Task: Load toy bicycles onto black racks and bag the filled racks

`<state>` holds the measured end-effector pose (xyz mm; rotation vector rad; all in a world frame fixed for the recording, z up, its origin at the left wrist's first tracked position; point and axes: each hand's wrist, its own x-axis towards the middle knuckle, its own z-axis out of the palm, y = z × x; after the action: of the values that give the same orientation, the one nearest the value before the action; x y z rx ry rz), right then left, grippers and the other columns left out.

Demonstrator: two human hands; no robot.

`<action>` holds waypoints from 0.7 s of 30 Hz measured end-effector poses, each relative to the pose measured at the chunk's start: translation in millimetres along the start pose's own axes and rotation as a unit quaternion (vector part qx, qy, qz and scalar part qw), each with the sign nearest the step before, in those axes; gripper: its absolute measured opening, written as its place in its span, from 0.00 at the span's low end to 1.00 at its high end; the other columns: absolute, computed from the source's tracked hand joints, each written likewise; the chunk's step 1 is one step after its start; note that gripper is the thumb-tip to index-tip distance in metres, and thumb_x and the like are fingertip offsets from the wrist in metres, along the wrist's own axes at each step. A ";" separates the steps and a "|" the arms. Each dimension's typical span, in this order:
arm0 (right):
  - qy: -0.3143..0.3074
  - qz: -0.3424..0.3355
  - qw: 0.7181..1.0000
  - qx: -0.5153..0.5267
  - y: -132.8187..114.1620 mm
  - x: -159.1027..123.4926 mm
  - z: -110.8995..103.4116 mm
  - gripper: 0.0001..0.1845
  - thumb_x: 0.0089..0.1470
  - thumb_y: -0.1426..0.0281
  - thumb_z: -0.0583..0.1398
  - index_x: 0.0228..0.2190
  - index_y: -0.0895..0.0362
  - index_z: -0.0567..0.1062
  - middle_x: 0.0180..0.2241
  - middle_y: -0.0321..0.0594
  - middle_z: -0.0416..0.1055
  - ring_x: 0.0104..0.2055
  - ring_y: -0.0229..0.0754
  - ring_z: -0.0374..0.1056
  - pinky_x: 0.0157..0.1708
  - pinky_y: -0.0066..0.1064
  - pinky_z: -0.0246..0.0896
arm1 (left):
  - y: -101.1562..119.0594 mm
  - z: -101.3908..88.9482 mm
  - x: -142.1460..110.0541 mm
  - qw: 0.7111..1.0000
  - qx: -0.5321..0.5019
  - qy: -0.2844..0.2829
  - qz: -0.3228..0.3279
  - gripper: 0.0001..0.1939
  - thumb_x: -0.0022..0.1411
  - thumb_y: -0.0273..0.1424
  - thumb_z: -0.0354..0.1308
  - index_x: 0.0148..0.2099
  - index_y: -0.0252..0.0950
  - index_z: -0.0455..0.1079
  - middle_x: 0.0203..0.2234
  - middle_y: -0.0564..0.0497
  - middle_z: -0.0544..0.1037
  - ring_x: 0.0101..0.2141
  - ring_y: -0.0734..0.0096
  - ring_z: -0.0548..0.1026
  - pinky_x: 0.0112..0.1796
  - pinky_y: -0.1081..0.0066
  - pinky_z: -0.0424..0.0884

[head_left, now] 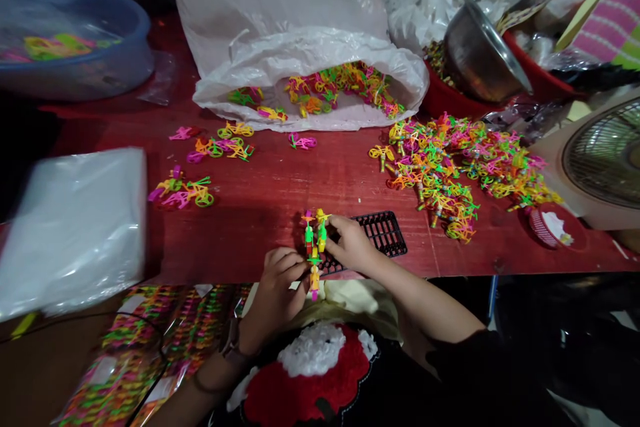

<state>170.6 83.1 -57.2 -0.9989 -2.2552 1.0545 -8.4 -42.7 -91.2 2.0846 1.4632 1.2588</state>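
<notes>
A neon green-and-yellow plastic toy assembly [313,247] is gripped by the closed fingers [285,260] of the left hand [273,290] and right hand [350,243], its long axis pointing away from the body across the near edge of a red worktop [240,240], beside a black plastic grid tray [385,233]; a white plastic sack [310,107] holds similar pieces.

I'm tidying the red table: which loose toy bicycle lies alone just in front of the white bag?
The pink toy bicycle, lying alone below the white bag; the others lie in clusters.
</notes>
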 end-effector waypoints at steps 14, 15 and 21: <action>-0.048 -0.009 0.998 0.026 -3.0 5.9 -24.2 0.14 0.58 0.76 0.60 0.45 0.55 0.79 0.40 0.40 0.79 0.39 0.41 0.75 0.42 0.32 0.70 | -0.1 -2.6 -0.6 0.997 0.007 -0.049 -0.056 0.07 0.66 0.25 0.56 0.40 0.37 0.75 0.36 0.46 0.79 0.42 0.58 0.71 0.45 0.57 0.67; -0.015 -0.003 1.000 0.014 1.5 4.9 -37.7 0.16 0.59 0.76 0.59 0.48 0.54 0.79 0.42 0.41 0.79 0.41 0.41 0.75 0.43 0.33 0.71 | -0.9 -2.9 -1.6 0.997 0.004 -0.052 -0.055 0.07 0.67 0.25 0.56 0.41 0.37 0.75 0.37 0.46 0.79 0.42 0.58 0.71 0.45 0.57 0.67; 0.258 0.170 0.898 -0.314 55.2 2.3 -139.7 0.19 0.55 0.79 0.56 0.45 0.63 0.81 0.43 0.56 0.76 0.48 0.56 0.70 0.53 0.47 0.65 | -7.8 0.3 -4.2 0.996 0.006 -0.060 -0.059 0.07 0.67 0.28 0.58 0.43 0.37 0.77 0.38 0.45 0.80 0.41 0.58 0.73 0.45 0.58 0.67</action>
<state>283.1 173.9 -16.4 -1.7409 -2.0156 0.0875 -13.2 -42.9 -98.5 2.0125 1.5193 1.0638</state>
